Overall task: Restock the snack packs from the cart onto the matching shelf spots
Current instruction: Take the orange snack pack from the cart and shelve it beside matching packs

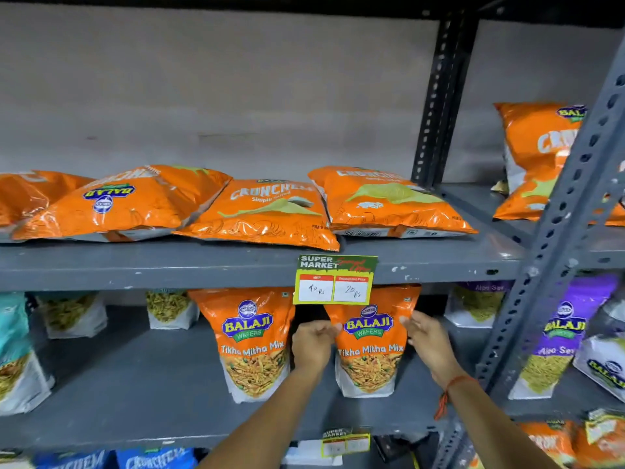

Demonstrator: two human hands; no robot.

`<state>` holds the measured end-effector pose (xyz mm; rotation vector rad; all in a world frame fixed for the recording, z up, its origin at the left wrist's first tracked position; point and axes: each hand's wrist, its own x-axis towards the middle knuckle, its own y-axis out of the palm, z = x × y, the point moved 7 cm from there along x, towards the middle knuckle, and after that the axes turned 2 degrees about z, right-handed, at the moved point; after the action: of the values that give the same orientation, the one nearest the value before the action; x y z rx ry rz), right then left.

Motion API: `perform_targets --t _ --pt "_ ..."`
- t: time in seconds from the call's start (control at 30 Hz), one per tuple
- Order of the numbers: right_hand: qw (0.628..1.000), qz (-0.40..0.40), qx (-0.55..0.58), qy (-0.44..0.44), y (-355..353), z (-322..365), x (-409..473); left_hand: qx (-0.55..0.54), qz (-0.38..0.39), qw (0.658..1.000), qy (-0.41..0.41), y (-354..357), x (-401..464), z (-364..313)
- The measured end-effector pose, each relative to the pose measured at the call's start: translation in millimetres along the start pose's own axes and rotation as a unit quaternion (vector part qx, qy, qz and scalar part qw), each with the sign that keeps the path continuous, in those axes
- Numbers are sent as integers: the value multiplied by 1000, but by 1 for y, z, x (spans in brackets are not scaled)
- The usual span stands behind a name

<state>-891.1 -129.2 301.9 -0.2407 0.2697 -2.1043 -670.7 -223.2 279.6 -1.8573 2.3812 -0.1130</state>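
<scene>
An orange Tikha Mitha Mix pack (370,346) stands upright on the grey middle shelf (135,394). My left hand (313,343) grips its left edge and my right hand (427,340) holds its right edge. A second, matching orange pack (252,343) stands just to the left, apart from my hands. The cart is out of view.
Several orange Crunchex bags (267,211) lie flat on the upper shelf (236,269), under which hangs a price tag (336,280). White-and-green packs (169,309) stand at the back, purple Aloo Sev packs (558,336) on the right behind a slotted upright (554,238). Blue bags (155,460) sit below.
</scene>
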Motion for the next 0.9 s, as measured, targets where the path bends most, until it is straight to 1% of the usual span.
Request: perform_targets --t 0.17,0.2,0.27,0.33,0.37,0.43,0.53,0.6,0.67,0.77,0.9 --pt "999 -20 14 20 -1 -11 2 -8 8 1000 10 5 -1 0" --pt "999 -42 12 15 -1 -9 -1 -9 10 1000 13 5 -3 -1" --pt "993 -117 -26 -8 -4 2 -8 -21 13 1000 17 1 -6 -1" --pt "977 -193 -71 -49 -1 20 -22 -35 7 999 20 -10 -12 -2" --pt "972 -213 -70 -70 5 30 -28 -43 -4 999 21 -19 -15 -4" --pt "970 -217 -48 -100 25 47 -38 -66 -33 997 28 -44 -23 -10" --pt "976 -182 12 -122 72 75 -54 -92 -83 991 55 -97 -38 -24" --pt "981 -137 66 -122 113 93 -66 -93 -123 985 75 -145 -52 -32" --pt "987 -71 87 -113 165 104 -82 -90 -161 979 90 -200 -70 -39" --pt "989 29 84 -115 253 121 -121 -90 -209 968 108 -289 -108 -39" --pt "973 163 117 -116 371 152 -191 -91 -310 942 88 -420 -173 -13"
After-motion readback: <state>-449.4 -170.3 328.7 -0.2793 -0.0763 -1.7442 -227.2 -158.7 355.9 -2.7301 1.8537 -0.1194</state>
